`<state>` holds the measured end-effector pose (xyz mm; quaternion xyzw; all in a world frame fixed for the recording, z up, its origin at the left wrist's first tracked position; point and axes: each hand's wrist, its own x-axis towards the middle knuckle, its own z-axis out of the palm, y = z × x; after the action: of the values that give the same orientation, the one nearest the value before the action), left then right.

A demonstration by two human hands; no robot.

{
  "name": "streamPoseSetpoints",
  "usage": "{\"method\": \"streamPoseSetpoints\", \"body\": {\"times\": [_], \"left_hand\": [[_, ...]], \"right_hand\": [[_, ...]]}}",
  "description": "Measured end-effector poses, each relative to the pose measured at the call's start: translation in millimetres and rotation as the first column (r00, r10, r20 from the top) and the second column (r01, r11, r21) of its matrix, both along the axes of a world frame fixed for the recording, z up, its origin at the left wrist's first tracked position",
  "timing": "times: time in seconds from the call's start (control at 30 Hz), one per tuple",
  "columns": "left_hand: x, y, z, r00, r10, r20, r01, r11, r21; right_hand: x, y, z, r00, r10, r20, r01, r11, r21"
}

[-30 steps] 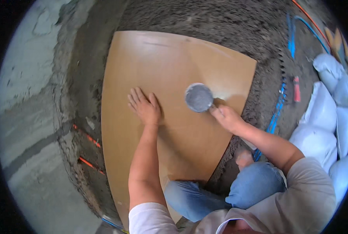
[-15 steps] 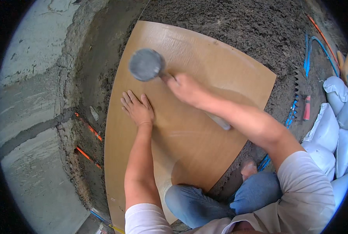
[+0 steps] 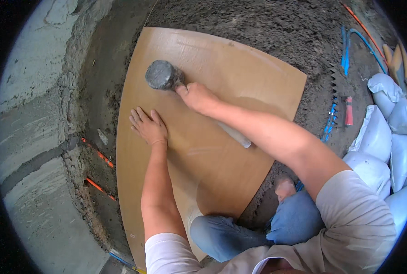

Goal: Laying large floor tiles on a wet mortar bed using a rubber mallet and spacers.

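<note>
My right hand (image 3: 196,97) is closed round the handle of a mallet with a dark grey, round head (image 3: 160,75), gripping it close to the head. The pale end of the handle (image 3: 235,135) shows beyond my forearm. The head is over the upper left part of a large, glossy tan slab (image 3: 203,176); whether it touches the surface I cannot tell. My left hand (image 3: 149,127) lies flat on the slab, fingers spread, below and left of the mallet head.
Rough grey mortar (image 3: 258,32) borders the slab's far and right sides. A toothed blade edge (image 3: 334,86), a red-handled piece (image 3: 349,111) and white bags (image 3: 372,132) are at the right. Orange pipes (image 3: 98,153) stick out at left beside a concrete ledge (image 3: 34,132).
The mallet head, blurred and larger before, now looks sharper, smaller and tilted, slightly farther right over the slab. My left hand stays on the slab. The whole view has shifted a little.
</note>
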<state>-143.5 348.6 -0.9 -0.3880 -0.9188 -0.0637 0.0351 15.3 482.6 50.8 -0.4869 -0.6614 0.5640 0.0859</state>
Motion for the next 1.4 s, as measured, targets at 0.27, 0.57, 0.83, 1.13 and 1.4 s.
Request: {"method": "streamPoseSetpoints", "body": {"times": [0.27, 0.57, 0.83, 1.13, 1.4], "left_hand": [[118, -99, 10, 0.903, -0.401, 0.154, 0.410, 0.911, -0.032], [151, -142, 12, 0.873, -0.454, 0.180, 0.482, 0.860, -0.167], [145, -151, 16, 0.889, -0.427, 0.164, 0.445, 0.890, -0.095], [165, -236, 9, 0.890, -0.377, 0.257, 0.387, 0.922, 0.013], [231, -543, 15, 0.846, 0.494, 0.201, -0.493, 0.868, -0.062]], "right_hand": [[124, -60, 10, 0.986, 0.089, 0.140, -0.082, 0.995, -0.051], [151, -85, 51, 0.996, -0.009, 0.089, 0.014, 0.998, -0.063], [147, -119, 10, 0.998, -0.055, -0.013, 0.056, 0.994, 0.090], [206, -134, 1, 1.000, -0.009, 0.003, 0.009, 0.937, -0.350], [219, -243, 0, 0.936, 0.306, 0.174, -0.281, 0.947, -0.157]]}}
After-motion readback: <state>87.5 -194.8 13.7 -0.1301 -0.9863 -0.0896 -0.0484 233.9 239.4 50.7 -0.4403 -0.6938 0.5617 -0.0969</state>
